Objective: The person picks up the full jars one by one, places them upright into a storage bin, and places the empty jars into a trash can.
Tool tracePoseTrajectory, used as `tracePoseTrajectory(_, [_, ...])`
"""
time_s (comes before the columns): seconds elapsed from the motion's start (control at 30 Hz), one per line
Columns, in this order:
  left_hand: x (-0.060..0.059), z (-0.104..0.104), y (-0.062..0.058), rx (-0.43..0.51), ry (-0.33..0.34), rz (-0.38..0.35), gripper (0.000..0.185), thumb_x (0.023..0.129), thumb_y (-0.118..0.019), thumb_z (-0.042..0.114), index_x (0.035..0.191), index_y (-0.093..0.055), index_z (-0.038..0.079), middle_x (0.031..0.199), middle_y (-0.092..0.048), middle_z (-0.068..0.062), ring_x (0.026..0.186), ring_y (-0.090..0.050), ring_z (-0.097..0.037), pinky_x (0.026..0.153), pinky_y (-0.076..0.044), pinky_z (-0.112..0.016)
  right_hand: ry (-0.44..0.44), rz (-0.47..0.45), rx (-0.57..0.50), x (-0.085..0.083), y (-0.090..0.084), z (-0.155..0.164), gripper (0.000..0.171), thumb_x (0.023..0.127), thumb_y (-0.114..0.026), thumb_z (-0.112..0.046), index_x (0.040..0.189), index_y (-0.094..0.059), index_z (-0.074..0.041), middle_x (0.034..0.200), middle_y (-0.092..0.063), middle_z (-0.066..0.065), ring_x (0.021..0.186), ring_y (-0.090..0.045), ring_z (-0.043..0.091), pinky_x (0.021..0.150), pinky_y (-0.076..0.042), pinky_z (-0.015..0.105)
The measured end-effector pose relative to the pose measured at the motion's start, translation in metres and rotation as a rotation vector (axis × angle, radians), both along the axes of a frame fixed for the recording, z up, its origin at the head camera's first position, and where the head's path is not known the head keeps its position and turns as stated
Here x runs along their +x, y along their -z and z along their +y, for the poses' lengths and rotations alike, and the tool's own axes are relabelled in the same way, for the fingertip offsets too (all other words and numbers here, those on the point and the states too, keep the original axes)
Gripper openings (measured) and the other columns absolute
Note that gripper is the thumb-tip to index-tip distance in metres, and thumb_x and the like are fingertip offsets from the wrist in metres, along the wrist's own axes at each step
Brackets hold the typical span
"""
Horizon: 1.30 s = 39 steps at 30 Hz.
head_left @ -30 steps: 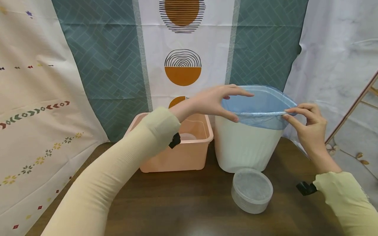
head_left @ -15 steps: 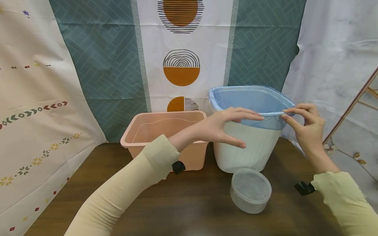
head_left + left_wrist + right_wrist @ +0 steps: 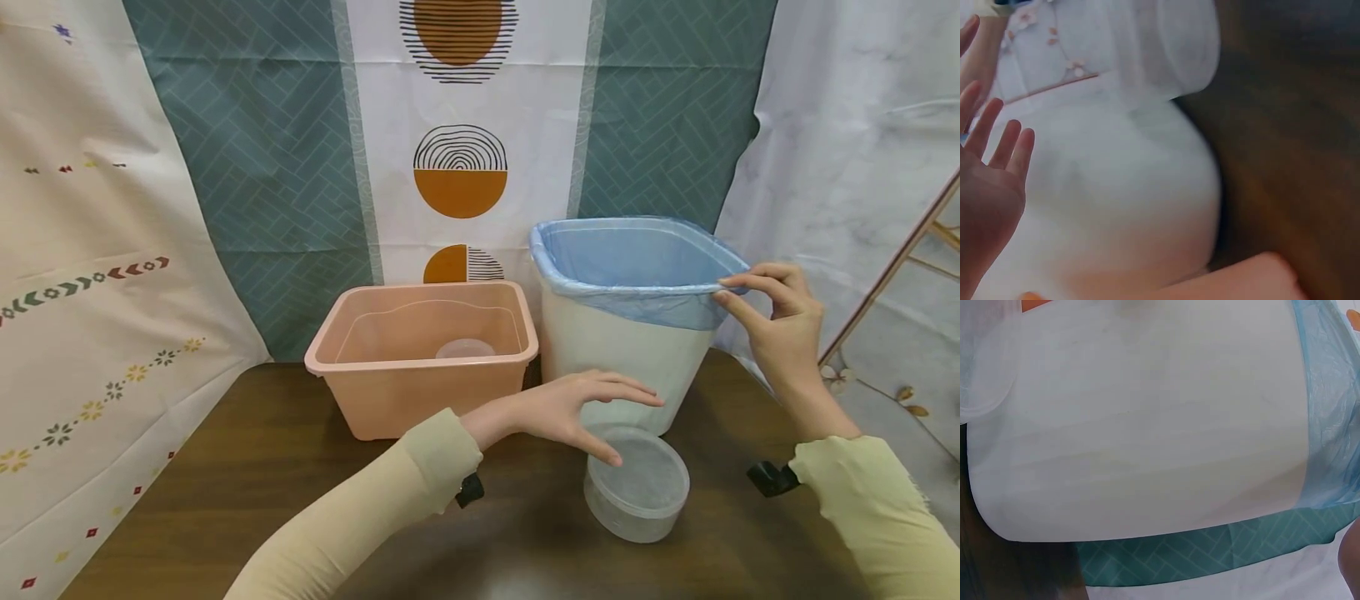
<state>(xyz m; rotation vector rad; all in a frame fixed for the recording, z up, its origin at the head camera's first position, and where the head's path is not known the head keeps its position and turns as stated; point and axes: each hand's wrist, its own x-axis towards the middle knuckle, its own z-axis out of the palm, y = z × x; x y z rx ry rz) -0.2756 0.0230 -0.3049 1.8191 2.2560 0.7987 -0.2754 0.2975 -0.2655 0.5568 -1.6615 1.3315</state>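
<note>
A white bin (image 3: 637, 350) stands upright at the back right, lined with a blue plastic bag (image 3: 660, 307) folded over its rim. My right hand (image 3: 783, 321) pinches the bag at the rim's front right corner between thumb and fingers. In front of the bin sits a round translucent lidded container (image 3: 637, 487). My left hand (image 3: 570, 408) hovers above the container's left side, thumb and fingers spread apart and holding nothing. The left wrist view shows that hand's open palm (image 3: 991, 194) beside the white bin wall, with the translucent container (image 3: 1166, 50) at the top.
A peach plastic tub (image 3: 420, 392) stands left of the bin, with a round translucent item (image 3: 465, 348) inside. All stand on a dark wooden table (image 3: 247, 467). Patterned cloths (image 3: 277, 150) hang behind and at both sides.
My left hand has come away from the bin's rim, moving down to the container. The tub and the rim's left part now show fully. My right hand keeps its pinch on the bag.
</note>
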Motion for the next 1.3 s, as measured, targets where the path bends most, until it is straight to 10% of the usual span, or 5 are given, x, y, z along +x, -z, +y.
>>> tracePoseTrajectory(0.3, [-0.009, 0.013, 0.049, -0.026, -0.091, -0.012, 0.086, 0.079, -0.083, 0.035, 0.152, -0.038, 0.027, 0.158, -0.037, 0.010, 0.146, -0.029, -0.001, 0.118, -0.027, -0.022, -0.047, 0.018, -0.034, -0.003, 0.002, 0.002, 0.018, 0.081, -0.069, 0.017, 0.097, -0.066, 0.023, 0.100, -0.058, -0.010, 0.102, -0.050, 0.007, 0.089, -0.042, 0.012])
tracePoseTrajectory(0.67, [-0.010, 0.030, 0.079, -0.144, -0.178, -0.123, 0.097, 0.076, -0.084, 0.043, 0.155, -0.027, 0.039, 0.161, -0.026, 0.013, 0.149, -0.023, -0.004, 0.120, -0.026, -0.029, -0.065, 0.021, -0.039, -0.003, 0.002, 0.002, 0.018, 0.081, -0.068, 0.018, 0.098, -0.066, 0.023, 0.101, -0.057, -0.009, 0.102, -0.050, 0.008, 0.090, -0.043, 0.013])
tracePoseTrajectory(1.03, [-0.015, 0.043, 0.064, -0.335, -0.113, 0.099, 0.103, 0.073, -0.082, 0.054, 0.156, -0.026, 0.035, 0.160, -0.030, 0.007, 0.148, -0.027, -0.008, 0.120, -0.023, -0.030, -0.035, -0.011, -0.020, -0.002, 0.001, 0.002, 0.018, 0.082, -0.068, 0.016, 0.099, -0.068, 0.020, 0.101, -0.057, -0.010, 0.103, -0.049, 0.007, 0.092, -0.042, 0.012])
tracePoseTrajectory(1.3, [-0.013, 0.040, 0.036, -0.420, -0.065, 0.005, 0.109, 0.072, -0.083, 0.051, 0.158, -0.017, 0.036, 0.162, -0.023, 0.007, 0.147, -0.026, -0.004, 0.116, -0.027, -0.021, -0.051, 0.001, -0.032, -0.004, 0.001, 0.003, 0.017, 0.081, -0.068, 0.016, 0.098, -0.068, 0.020, 0.101, -0.057, -0.009, 0.102, -0.049, 0.007, 0.090, -0.042, 0.012])
